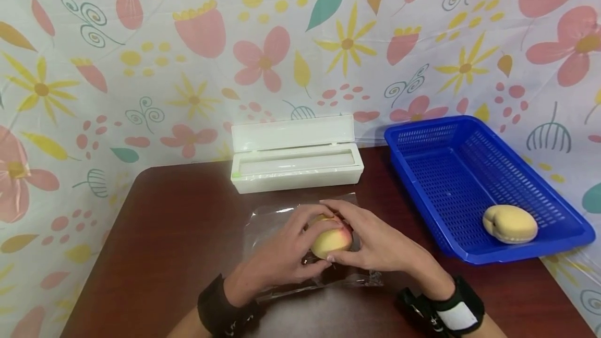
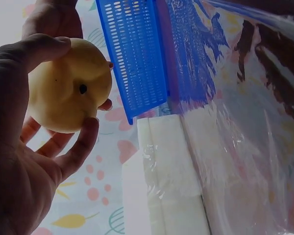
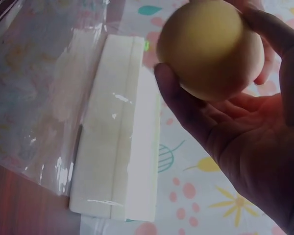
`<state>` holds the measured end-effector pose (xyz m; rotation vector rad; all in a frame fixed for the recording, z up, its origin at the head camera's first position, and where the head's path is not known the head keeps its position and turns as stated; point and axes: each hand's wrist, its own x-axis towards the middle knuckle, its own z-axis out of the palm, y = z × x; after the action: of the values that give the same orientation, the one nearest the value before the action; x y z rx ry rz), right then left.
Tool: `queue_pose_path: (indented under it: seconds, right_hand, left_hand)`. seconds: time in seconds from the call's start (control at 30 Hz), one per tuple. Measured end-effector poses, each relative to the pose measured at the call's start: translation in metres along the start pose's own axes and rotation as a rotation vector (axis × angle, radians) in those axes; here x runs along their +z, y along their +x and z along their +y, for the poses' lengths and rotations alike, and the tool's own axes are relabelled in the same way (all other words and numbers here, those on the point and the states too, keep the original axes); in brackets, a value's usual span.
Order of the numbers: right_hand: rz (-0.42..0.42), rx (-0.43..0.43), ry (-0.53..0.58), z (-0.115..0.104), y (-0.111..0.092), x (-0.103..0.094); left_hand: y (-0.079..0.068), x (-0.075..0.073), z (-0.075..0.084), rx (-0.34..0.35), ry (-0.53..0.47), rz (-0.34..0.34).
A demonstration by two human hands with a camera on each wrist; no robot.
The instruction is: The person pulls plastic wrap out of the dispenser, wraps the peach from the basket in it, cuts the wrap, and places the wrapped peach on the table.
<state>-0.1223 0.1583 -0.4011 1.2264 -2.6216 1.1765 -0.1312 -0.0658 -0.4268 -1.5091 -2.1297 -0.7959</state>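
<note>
Both hands hold one yellow peach with a red blush (image 1: 332,241) above a sheet of clear plastic wrap (image 1: 267,223) on the table. My left hand (image 1: 288,252) grips it from the left, fingers curved over the top and thumb low. From the right, my right hand (image 1: 377,239) grips the same peach, its thumb at the near side. The left wrist view shows a small dark spot on the peach (image 2: 71,90). In the right wrist view, a smooth side of the peach (image 3: 210,49) sits between thumb and fingers.
Behind the wrap stands a white plastic-wrap box (image 1: 300,178), lid raised, with a roll inside. A blue basket (image 1: 413,181) at the right holds another yellow peach (image 1: 510,224). The dark red table (image 1: 155,233) meets a flowered cloth (image 1: 281,14) at the back.
</note>
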Motion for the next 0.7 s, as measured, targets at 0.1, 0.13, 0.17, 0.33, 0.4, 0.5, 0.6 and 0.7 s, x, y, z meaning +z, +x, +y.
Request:
queue_pose_path:
  seconds: [0.1,0.13,0.17,0.33,0.4,0.5,0.6,0.7]
  right_hand:
    - [0.059,-0.048,0.007,-0.009,0.004,-0.002]
    - [0.077,-0.062,0.009,-0.012,0.005,-0.003]
    - [0.094,-0.074,0.009,-0.014,0.006,-0.003]
    - [0.142,-0.097,0.006,-0.017,0.006,-0.005]
    - [0.145,-0.099,0.009,-0.016,0.006,-0.005]
    - [0.149,-0.106,0.023,-0.017,0.006,-0.007]
    - [0.155,-0.129,0.02,-0.016,0.006,-0.008]
    - [0.163,-0.174,-0.003,-0.017,0.007,-0.01]
  left_hand:
    - [-0.002,-0.001,-0.001,-0.063,-0.008,0.006]
    - [-0.003,-0.001,-0.002,-0.085,-0.012,0.009]
    - [-0.003,-0.002,-0.002,-0.106,-0.02,0.015]
    - [-0.005,-0.004,-0.003,-0.178,-0.042,0.037]
    - [-0.006,-0.005,-0.003,-0.198,-0.051,0.045]
    - [-0.006,-0.006,-0.004,-0.23,-0.075,0.051]
    - [-0.007,-0.006,-0.004,-0.27,-0.093,0.049]
    - [-0.008,-0.006,-0.005,-0.298,-0.1,0.051]
